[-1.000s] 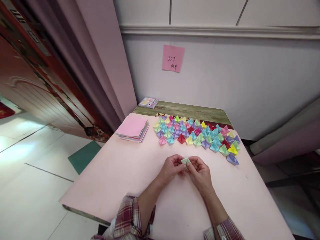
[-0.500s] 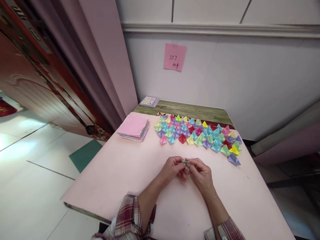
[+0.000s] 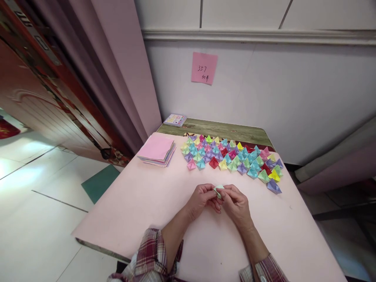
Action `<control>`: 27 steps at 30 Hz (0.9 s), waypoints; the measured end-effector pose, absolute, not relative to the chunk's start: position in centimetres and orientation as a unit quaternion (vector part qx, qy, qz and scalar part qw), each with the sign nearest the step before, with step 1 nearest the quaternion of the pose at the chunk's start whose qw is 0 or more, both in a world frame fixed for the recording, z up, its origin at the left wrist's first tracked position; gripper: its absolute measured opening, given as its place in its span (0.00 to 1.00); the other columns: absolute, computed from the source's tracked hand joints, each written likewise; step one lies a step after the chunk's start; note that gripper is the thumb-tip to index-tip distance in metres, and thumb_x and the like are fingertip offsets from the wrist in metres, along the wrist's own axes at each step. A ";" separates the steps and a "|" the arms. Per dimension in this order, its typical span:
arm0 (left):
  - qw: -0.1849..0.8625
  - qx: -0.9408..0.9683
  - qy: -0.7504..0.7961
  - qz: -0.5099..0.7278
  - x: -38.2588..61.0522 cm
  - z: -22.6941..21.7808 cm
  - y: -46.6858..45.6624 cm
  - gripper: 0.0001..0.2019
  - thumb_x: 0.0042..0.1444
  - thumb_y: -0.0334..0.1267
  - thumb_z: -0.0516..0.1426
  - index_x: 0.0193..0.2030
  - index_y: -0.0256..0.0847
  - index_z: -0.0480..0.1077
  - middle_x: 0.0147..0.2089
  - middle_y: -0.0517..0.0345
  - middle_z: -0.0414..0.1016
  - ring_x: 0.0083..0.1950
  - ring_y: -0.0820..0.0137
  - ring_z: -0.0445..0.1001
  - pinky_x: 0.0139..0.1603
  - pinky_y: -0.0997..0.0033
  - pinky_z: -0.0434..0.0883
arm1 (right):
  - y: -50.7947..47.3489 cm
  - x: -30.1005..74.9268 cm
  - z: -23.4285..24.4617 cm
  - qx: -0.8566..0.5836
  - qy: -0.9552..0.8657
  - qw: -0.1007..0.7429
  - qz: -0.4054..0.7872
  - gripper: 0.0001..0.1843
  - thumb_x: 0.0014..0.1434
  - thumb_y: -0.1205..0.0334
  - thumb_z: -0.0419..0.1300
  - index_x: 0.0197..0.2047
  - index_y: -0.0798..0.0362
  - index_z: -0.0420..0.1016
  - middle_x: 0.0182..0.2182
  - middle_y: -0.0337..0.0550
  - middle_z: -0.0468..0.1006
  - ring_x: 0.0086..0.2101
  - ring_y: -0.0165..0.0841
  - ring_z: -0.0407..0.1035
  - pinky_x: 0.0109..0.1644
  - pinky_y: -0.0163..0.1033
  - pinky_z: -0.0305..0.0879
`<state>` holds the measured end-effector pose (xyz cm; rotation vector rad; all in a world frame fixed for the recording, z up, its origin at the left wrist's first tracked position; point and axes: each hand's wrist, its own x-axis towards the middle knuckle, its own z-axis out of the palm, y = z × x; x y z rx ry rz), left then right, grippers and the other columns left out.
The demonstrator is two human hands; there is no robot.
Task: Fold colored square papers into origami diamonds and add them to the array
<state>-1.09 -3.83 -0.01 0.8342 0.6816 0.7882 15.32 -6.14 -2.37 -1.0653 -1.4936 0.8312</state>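
Both of my hands meet over the middle of the pink table sheet [image 3: 141,203]. My left hand [image 3: 202,199] and my right hand [image 3: 236,203] pinch a small light green folded paper piece [image 3: 219,190] between their fingertips. The fingers of both hands are curled around it. Beyond my hands, several small folded paper shapes [image 3: 232,158] in many colours lie in rows across the far side of the table. A stack of pink square paper sheets [image 3: 157,150] lies at the far left of the table.
A small printed paper pack [image 3: 174,120] rests on the green wooden strip [image 3: 229,131] at the table's back edge. A pink note [image 3: 204,68] is stuck on the white wall. A curtain [image 3: 117,70] and a red door [image 3: 35,86] stand to the left.
The green paper piece turned between my fingers: it showed as a flat face, then as a thin edge, and now a small face shows again. My hands stayed in place.
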 end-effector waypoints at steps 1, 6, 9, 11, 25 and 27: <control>0.785 0.389 0.313 0.367 -1.1 0.0 -3.8 0.10 0.53 0.40 0.61 0.34 0.33 0.72 0.28 0.52 0.77 0.22 0.69 0.75 0.27 0.67 0.76 | -6.1 15.3 -2.5 -0.449 -0.626 0.534 0.348 0.11 0.61 0.60 0.61 0.45 0.46 0.82 0.38 0.45 0.75 0.37 0.35 0.73 0.37 0.39 0.70; 0.775 0.415 0.286 0.381 -1.1 0.5 -3.9 0.12 0.52 0.42 0.63 0.36 0.34 0.71 0.30 0.53 0.76 0.25 0.70 0.75 0.31 0.66 0.76 | -5.9 15.2 -2.8 -0.459 -0.626 0.538 0.329 0.11 0.60 0.60 0.62 0.45 0.46 0.81 0.37 0.43 0.74 0.31 0.31 0.71 0.31 0.36 0.69; 0.752 0.436 0.305 0.390 -1.0 0.6 -4.0 0.15 0.50 0.45 0.65 0.33 0.33 0.71 0.28 0.55 0.76 0.24 0.70 0.75 0.30 0.68 0.74 | -5.9 15.2 -2.7 -0.468 -0.626 0.532 0.325 0.15 0.61 0.60 0.61 0.51 0.46 0.77 0.38 0.43 0.74 0.31 0.30 0.71 0.33 0.36 0.70; 0.745 0.436 0.315 0.393 -0.9 0.5 -4.0 0.16 0.50 0.46 0.66 0.32 0.33 0.71 0.28 0.54 0.76 0.24 0.71 0.74 0.30 0.68 0.74 | -5.9 15.3 -2.7 -0.473 -0.626 0.526 0.328 0.18 0.61 0.59 0.60 0.55 0.47 0.75 0.39 0.43 0.74 0.30 0.30 0.70 0.33 0.36 0.70; 0.672 0.500 0.336 0.431 -0.9 -0.5 -3.4 0.11 0.52 0.43 0.65 0.34 0.35 0.77 0.26 0.59 0.73 0.27 0.75 0.70 0.33 0.74 0.69 | -5.9 15.1 -2.9 -0.503 -0.584 0.525 0.362 0.16 0.60 0.55 0.61 0.50 0.48 0.79 0.42 0.46 0.76 0.26 0.28 0.65 0.30 0.36 0.67; 0.667 0.497 0.337 0.442 -0.7 -0.8 -3.4 0.11 0.52 0.43 0.64 0.34 0.35 0.77 0.27 0.59 0.73 0.26 0.75 0.70 0.32 0.74 0.69 | -5.9 14.9 -2.8 -0.508 -0.570 0.533 0.364 0.16 0.59 0.55 0.62 0.50 0.49 0.79 0.42 0.46 0.77 0.29 0.30 0.68 0.32 0.36 0.68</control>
